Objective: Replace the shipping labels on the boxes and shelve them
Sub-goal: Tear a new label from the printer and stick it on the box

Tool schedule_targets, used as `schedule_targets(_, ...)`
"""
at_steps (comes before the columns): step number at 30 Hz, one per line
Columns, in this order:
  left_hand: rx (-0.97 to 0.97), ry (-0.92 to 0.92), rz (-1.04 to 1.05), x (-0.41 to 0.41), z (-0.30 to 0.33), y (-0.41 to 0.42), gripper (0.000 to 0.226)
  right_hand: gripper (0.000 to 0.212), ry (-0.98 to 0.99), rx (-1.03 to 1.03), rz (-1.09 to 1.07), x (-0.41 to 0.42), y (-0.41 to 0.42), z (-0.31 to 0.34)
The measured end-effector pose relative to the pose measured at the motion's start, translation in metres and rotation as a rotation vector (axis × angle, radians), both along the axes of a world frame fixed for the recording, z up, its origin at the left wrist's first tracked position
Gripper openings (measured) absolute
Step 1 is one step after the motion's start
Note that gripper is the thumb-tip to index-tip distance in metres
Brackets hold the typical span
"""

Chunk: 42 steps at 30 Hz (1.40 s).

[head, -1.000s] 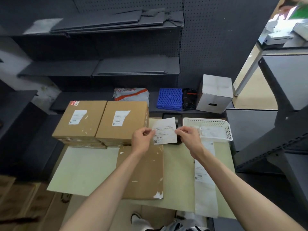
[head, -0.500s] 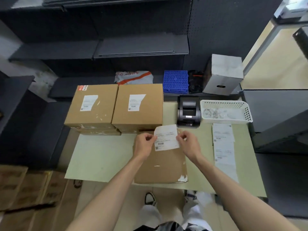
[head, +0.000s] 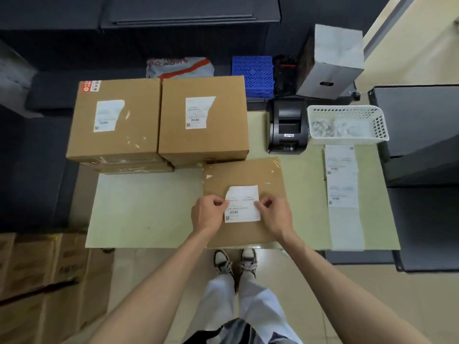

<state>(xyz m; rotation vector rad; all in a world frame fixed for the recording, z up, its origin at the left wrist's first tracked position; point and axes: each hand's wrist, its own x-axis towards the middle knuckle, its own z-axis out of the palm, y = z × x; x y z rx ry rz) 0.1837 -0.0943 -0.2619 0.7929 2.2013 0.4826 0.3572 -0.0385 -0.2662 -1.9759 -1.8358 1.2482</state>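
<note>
Two boxes [head: 159,120] stand behind the flat box [head: 244,175], left of the printer [head: 288,126] and basket [head: 347,125].

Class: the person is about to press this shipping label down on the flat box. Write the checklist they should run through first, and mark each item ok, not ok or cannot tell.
1. Label held at both sides: ok. The left hand and right hand pinch the label at its left and right edges.
2. Label over the box top, not overhanging: ok. It sits within the flat box.
3. Label square to the box edges: not ok, it looks slightly tilted.
4. Old label gone from this box: ok. Only small torn white scraps show.
5. Backing peeled off: cannot tell.
6. Spare labels at hand: ok. A label strip lies to the right.
</note>
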Motion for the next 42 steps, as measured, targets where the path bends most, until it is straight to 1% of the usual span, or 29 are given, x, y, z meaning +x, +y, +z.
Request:
schedule_targets(3, 0.004, 0.05, -0.036, 0.001, -0.008, -0.003, 0.014, 0.018, -0.032, 0.006, 0.009, -0.001, 0.002, -0.01)
schedule_targets(8, 0.044, 0.111, -0.106, 0.005, -0.02, -0.004, 0.016, 0.018, -0.058, 0.069, 0.033, 0.004, 0.005, -0.022)
schedule_targets(14, 0.09, 0.159, -0.118, 0.003, -0.029, -0.002, 0.02, 0.019, -0.075, 0.113, 0.051, 0.002, 0.004, -0.033)
schedule_targets(19, 0.095, 0.23, -0.147, 0.005, -0.031, -0.001, 0.022, 0.019, -0.173, 0.179, 0.121, 0.0, 0.005, -0.038)
schedule_targets(22, 0.134, 0.264, -0.189, 0.0, -0.031, -0.003, 0.024, 0.019, -0.283, 0.233, 0.226, 0.001, 0.007, -0.039)
schedule_targets(25, 0.238, 0.373, -0.345, -0.007, -0.028, -0.007, 0.021, 0.023, -0.414, 0.388, 0.334, 0.005, 0.008, -0.034)
schedule_targets(27, 0.303, 0.466, -0.517, -0.012, -0.027, -0.008, 0.015, 0.023, -0.423, 0.521, 0.396, 0.007, 0.01, -0.027)
schedule_targets(28, 0.325, 0.497, -0.619, -0.013, -0.028, -0.009, 0.017, 0.02, -0.396, 0.595, 0.461, 0.008, 0.011, -0.026)
schedule_targets(30, 0.358, 0.502, -0.821, -0.013, -0.033, -0.009, 0.042, 0.026, -0.35, 0.664, 0.638, 0.008, 0.012, -0.025)
schedule_targets(32, 0.304, 0.456, -0.98, -0.01, -0.034, -0.011, 0.061, 0.035, -0.34, 0.66, 0.794, 0.007, 0.009, -0.026)
schedule_targets(34, 0.197, 0.439, -1.038, -0.005, -0.033, -0.013, 0.064, 0.042, -0.357, 0.609, 0.885, 0.007, 0.006, -0.029)
schedule_targets(37, 0.08, 0.453, -0.998, -0.006, -0.031, -0.013, 0.06, 0.051, -0.413, 0.512, 0.92, 0.01, 0.006, -0.033)
schedule_targets(42, 0.056, 0.446, -0.949, -0.013, -0.031, -0.017, 0.058, 0.052, -0.395, 0.464, 0.891, 0.017, 0.012, -0.032)
